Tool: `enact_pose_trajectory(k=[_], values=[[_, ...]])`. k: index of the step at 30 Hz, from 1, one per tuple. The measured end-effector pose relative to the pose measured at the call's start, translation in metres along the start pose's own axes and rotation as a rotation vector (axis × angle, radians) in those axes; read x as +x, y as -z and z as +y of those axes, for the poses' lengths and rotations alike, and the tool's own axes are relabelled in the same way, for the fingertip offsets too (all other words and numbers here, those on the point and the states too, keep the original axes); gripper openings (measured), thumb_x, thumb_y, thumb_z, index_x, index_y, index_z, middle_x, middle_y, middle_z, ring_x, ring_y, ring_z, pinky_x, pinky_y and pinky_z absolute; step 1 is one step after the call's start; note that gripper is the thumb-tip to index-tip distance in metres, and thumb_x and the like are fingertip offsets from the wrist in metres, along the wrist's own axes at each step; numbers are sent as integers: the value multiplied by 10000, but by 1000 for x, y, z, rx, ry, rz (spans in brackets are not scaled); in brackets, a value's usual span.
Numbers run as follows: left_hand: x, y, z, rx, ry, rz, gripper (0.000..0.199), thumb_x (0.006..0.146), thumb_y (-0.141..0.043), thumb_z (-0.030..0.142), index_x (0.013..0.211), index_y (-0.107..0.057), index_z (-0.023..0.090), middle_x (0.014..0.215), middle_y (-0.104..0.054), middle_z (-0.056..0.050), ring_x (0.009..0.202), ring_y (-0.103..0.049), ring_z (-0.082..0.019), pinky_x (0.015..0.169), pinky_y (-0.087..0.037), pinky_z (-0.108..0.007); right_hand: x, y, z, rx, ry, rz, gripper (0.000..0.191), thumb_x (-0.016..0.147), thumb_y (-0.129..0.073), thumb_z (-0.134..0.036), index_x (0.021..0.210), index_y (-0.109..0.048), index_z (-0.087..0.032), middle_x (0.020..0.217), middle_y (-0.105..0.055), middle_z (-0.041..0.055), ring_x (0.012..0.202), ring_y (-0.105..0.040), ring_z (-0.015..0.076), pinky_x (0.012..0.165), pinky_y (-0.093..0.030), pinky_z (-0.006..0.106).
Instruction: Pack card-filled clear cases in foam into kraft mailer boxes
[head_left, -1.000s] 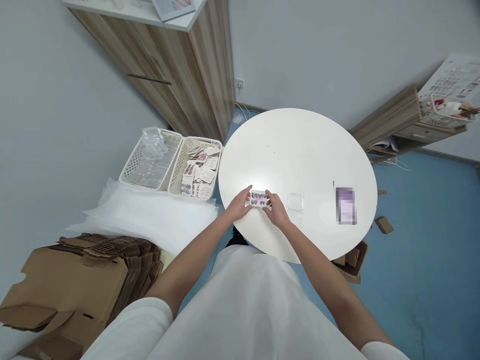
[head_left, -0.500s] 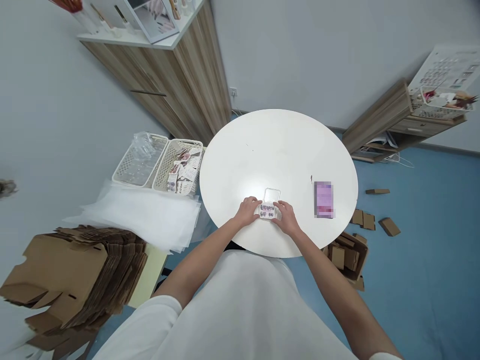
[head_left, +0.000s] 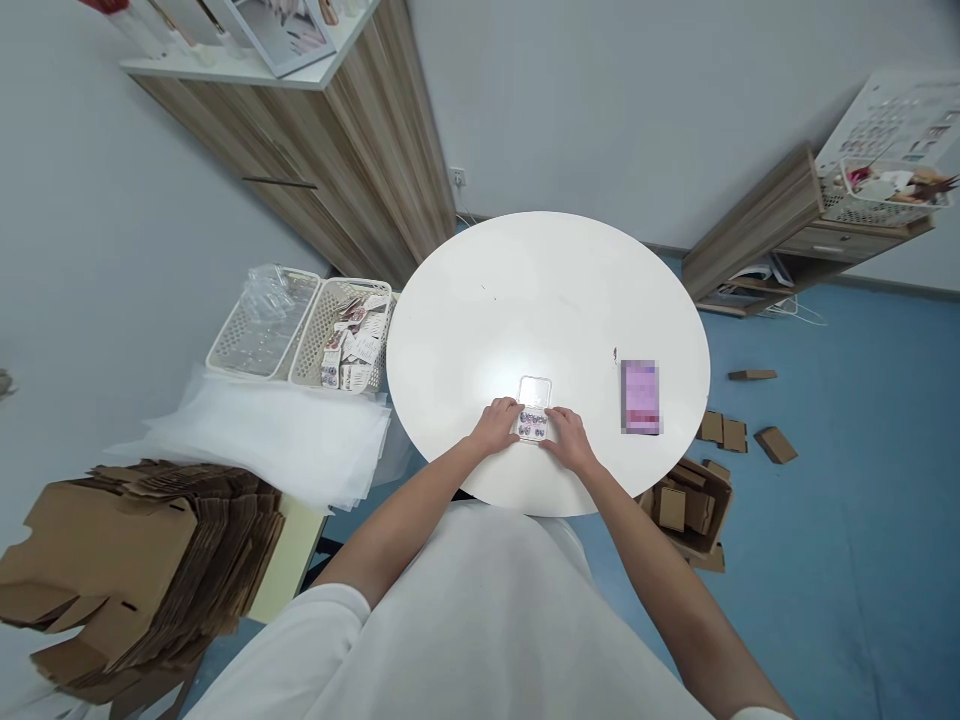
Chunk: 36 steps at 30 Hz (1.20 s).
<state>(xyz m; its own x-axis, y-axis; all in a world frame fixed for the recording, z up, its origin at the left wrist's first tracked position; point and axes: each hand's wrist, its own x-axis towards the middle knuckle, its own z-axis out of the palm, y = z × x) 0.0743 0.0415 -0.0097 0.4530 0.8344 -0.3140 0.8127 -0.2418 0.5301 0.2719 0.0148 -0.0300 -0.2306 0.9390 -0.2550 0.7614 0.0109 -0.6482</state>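
Observation:
On the white round table (head_left: 465, 330), close to its front edge, lies a small clear plastic box (head_left: 533, 424) with its lid (head_left: 535, 391) hinged up and away from me. Inside sits a pale card with several purplish pieces that look like press-on nails. My left hand (head_left: 497, 424) grips the box's left side, fingers at the upper corner and thumb lower down. Opposite it, my right hand (head_left: 568, 437) pinches the right side the same way. Right of my hands is a purple, pixelated rectangle (head_left: 640, 397) on the table.
Left of the table stand two white baskets, one with clear plastic cases (head_left: 262, 320), the other with printed cards (head_left: 352, 345). White sheets (head_left: 277, 440) and stacked flat cardboard boxes (head_left: 142, 560) lie nearer. An open carton (head_left: 697, 510) of small boxes sits on the floor at right.
The whole view has shifted slightly. The box's lid appears turned a little to the left, more squarely behind the box. Both hands stay on its sides.

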Motion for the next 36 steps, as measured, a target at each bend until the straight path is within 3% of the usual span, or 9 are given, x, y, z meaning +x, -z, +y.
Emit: enact_pose_trajectory(k=[14, 23, 27, 32, 36], values=[[-11, -5, -4, 53, -54, -69, 611, 723, -563, 263, 1266, -287, 224, 1193, -408, -101, 1058, -388, -264, 836, -361, -375, 0, -2, 5, -124, 57, -46, 637, 622, -647, -336, 1206, -408, -240, 1245, -380, 93, 1164, -316, 284, 914, -328, 429], [-15, -9, -7, -81, -29, -12, 616, 704, -580, 213, 1266, -329, 223, 1195, -418, -98, 1086, -380, -268, 882, -340, -386, -1, -2, 5, -69, 45, -51, 647, 600, -665, -344, 1198, -434, -250, 1270, -368, 87, 1182, -297, 294, 921, -328, 438], [-24, -13, -8, -221, 86, 84, 567, 714, -571, 227, 1244, -373, 186, 1178, -444, -102, 1064, -419, -245, 895, -356, -378, -2, 2, 3, 74, -2, -8, 623, 613, -648, -361, 1188, -448, -230, 1238, -412, 85, 1160, -345, 264, 933, -335, 413], [-31, -18, -6, -469, 389, 117, 397, 740, -534, 225, 1126, -501, 139, 980, -573, -84, 785, -562, -158, 757, -450, -295, 12, 16, -3, 359, -248, 73, 459, 724, -507, -342, 1162, -463, -209, 1055, -567, 55, 837, -556, 150, 794, -437, 329], [-25, -22, 0, -526, 461, 134, 327, 692, -590, 214, 1013, -574, 154, 837, -622, -45, 738, -585, -145, 721, -461, -257, 35, 20, -10, 349, -386, 112, 381, 696, -524, -347, 1043, -545, -192, 892, -637, 28, 815, -574, 151, 760, -432, 298]])
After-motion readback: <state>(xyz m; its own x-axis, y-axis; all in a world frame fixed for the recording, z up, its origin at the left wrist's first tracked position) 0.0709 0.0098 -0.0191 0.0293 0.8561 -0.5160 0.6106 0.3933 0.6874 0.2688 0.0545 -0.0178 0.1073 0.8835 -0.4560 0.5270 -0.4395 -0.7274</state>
